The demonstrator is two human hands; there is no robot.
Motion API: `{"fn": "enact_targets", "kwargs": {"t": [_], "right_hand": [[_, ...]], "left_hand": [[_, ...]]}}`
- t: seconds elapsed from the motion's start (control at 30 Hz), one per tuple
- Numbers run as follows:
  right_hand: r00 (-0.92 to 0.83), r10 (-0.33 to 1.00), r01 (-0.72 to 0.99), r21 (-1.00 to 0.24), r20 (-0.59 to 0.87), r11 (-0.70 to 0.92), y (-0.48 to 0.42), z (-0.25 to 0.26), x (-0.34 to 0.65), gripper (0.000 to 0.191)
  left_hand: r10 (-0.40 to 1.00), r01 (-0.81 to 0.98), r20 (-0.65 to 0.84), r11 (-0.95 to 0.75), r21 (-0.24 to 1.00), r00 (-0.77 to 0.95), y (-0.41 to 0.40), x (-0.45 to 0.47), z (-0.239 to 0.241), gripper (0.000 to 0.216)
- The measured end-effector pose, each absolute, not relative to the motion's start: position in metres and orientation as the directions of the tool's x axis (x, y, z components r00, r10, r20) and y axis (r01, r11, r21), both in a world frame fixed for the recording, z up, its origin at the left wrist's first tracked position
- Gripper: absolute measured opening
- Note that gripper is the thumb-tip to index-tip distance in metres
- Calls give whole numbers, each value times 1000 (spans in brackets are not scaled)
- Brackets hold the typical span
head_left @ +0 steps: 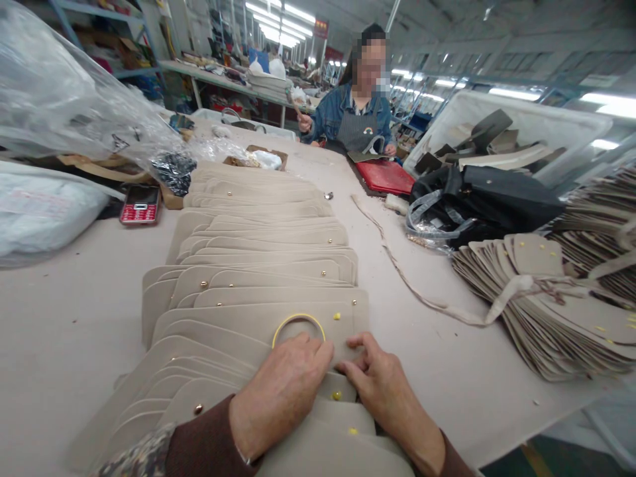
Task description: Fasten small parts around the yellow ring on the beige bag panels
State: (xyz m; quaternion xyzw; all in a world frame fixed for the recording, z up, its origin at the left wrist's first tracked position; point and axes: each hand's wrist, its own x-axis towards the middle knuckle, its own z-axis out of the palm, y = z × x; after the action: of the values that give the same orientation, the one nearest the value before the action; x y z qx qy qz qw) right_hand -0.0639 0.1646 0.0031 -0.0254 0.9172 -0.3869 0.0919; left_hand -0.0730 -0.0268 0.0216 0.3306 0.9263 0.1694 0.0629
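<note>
1. While the panels (223,318) overlapped in a long row on the table (50,331), we had a yellow ring (299,316) over the near ones.
2. Our left hand (285,377) curled across the ring's near side; we could not tell whether it gripped.
3. Our right hand (385,377) was at their right edge, thumb and forefinger parted.
4. Beyond, we saw a phone (140,205) left, a bag (501,199) right and a co-worker (360,126) opposite.

Got left hand (285,381) low over tabletop (74,344), toward its near edge, palm down, fingers bent, tips mostly hidden. Got right hand (382,381) just beside it, with thumb (350,372) and index finger (362,339) aimed left, parted.
</note>
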Motion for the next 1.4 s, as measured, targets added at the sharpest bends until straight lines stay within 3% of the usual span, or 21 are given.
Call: {"fn": "enact_targets", "kwargs": {"t": [0.13,0.3,0.47,0.57,0.67,0.77,0.9,1.0,1.1,1.27,1.4], "right_hand": [[-973,-137,63,-783,-186,619,173,2,-59,16],[-968,-221,-70,-721,-117,689,168,7,-62,18],[-969,-187,-35,-653,-164,756,156,8,-70,17],[-971,-162,-23,-608,-175,794,154,10,-72,14],[-963,-204,-39,-657,-176,753,159,15,-72,20],[-980,-198,-110,-762,-25,639,167,24,-68,21],[-943,-244,-321,-818,228,477,169,36,-61,17],[-869,-335,-489,-739,366,462,165,39,-60,18],[-835,-365,-549,-667,412,504,160,34,-61,14],[-797,-346,-594,-542,494,595,156,18,-62,15],[-772,-294,-601,-497,564,626,154,12,-61,16]], "left_hand": [[627,586,4,726,360,-779,-26,-73,21,22],[623,592,38,721,359,-782,-27,-73,17,20],[641,607,36,704,370,-766,-27,-74,16,18],[639,636,138,669,385,-757,-29,-76,16,18],[616,684,314,568,458,-722,-32,-79,16,19],[566,735,471,479,481,-677,-35,-80,15,22],[558,764,522,475,436,-645,-34,-80,14,36],[545,737,496,504,450,-676,-31,-78,16,33],[557,716,450,519,467,-698,-27,-77,18,27],[594,701,387,504,504,-705,-25,-75,14,19],[589,687,371,515,513,-718,-27,-77,14,24]]}}
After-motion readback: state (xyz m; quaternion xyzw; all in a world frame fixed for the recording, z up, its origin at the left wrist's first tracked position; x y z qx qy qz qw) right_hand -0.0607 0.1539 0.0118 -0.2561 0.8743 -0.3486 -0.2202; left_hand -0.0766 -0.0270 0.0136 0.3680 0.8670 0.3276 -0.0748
